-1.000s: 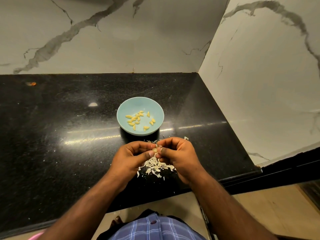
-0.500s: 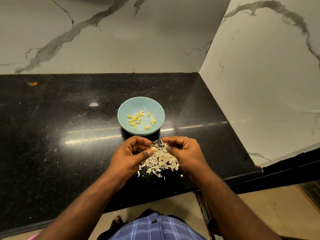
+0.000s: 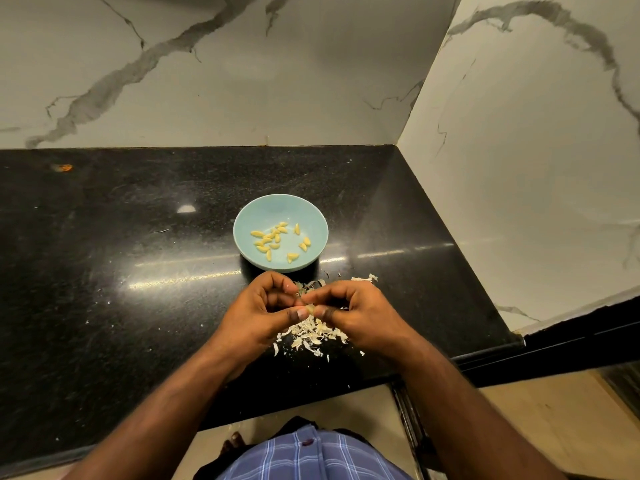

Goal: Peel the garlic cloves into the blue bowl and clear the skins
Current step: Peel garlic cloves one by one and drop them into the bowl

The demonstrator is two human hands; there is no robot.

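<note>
You pinch one clove between the thumbs and fingertips of both hands, just above the skins near the table's front edge. Your left hand and right hand meet fingertip to fingertip, each closed on that clove. The skins lie in a loose pile under and between your hands, with a few scraps beside your right hand toward the wall. The bowl sits on the table just behind your hands, toward the right end, holding peeled cloves
</note>
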